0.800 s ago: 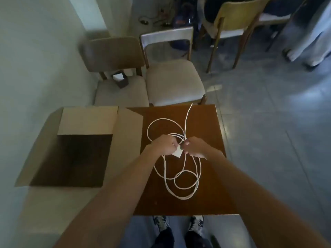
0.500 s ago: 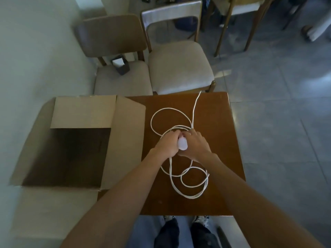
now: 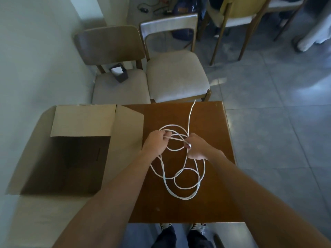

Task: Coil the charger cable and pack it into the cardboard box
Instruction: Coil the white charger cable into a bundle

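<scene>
Grey floor tiles, a pale wall and two cushioned chairs (image 3: 177, 76) frame a small brown desk (image 3: 211, 208) seen from above.

Over its middle, the left hand (image 3: 155, 143) has its fingers curled round a strand of the white charger cable (image 3: 180, 183), pinching it. Just beside it, the right hand (image 3: 197, 148) closes on another strand together with a small pale, roundish piece that is probably the plug end, though it is too small to tell for sure. A short taut length of cable runs between the two grips.

Below both grips, nearer the person, loose irregular loops lie sprawled flat on the desk. Beyond the right grip a single strand runs away to the desk's far edge and drops out of sight.

Well to the left of the left grip sits the cardboard box (image 3: 84, 120), flaps open, its dark inside apparently holding nothing.

By my reading, the coiling is only at its start: the loops are uneven and overlapping, not gathered into a neat bundle, and the trailing end has yet to be drawn in. Left to do are gathering the loops, tidying them, and moving the bundle into the box.

Hidden or unclear: where the far strand ends, the cable inside each palm, and the box's deep shaded corners. A small dark container (image 3: 119, 74) rests on the left chair.
</scene>
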`<state>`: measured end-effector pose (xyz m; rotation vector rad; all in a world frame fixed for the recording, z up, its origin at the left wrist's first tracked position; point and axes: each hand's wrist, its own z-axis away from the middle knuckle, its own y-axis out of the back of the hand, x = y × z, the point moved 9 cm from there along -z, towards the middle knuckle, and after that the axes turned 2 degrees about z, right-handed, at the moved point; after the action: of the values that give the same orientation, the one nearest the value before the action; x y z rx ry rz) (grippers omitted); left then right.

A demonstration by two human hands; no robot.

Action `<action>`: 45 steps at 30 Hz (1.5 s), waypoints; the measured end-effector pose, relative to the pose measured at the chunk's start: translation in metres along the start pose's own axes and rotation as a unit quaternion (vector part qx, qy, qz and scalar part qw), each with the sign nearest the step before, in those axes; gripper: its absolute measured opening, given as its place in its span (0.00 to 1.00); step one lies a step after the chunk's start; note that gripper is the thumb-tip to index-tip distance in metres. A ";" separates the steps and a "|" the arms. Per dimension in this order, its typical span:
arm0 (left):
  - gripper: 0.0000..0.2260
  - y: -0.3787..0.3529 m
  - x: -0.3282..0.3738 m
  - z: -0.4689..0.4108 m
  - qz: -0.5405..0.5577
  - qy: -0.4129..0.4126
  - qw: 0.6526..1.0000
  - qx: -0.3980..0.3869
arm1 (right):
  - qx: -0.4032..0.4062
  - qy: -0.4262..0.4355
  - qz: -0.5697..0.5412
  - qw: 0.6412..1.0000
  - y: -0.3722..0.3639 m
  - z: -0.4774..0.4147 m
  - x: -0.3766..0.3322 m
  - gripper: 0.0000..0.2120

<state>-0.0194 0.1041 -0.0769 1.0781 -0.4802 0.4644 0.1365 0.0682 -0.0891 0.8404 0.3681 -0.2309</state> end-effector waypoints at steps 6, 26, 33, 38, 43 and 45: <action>0.13 0.023 0.051 0.015 0.234 -0.024 0.964 -0.127 | -0.008 -0.067 -0.296 0.953 -0.008 0.014 0.007 0.20; 0.09 0.042 0.086 0.020 0.500 0.023 0.853 -0.149 | -0.076 -0.168 -0.585 0.790 -0.014 0.032 -0.030 0.10; 0.09 0.052 0.041 0.011 0.203 0.056 0.977 -0.039 | -0.002 -0.008 -0.409 0.913 0.031 0.042 -0.037 0.07; 0.33 0.046 0.063 0.017 0.104 -0.111 0.984 -0.088 | -0.053 0.094 -0.210 0.972 0.047 0.058 -0.059 0.03; 0.18 0.042 0.075 0.020 0.020 -0.179 0.974 -0.140 | -0.049 0.117 -0.100 0.987 0.058 0.065 -0.063 0.07; 0.08 0.050 0.075 0.018 0.109 -0.153 0.973 -0.132 | -0.011 0.107 -0.148 0.983 0.066 0.064 -0.058 0.07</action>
<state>0.0097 0.1170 0.0095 0.8450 -0.9136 0.4146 0.1200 0.0650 0.0184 0.7895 0.6982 -0.4124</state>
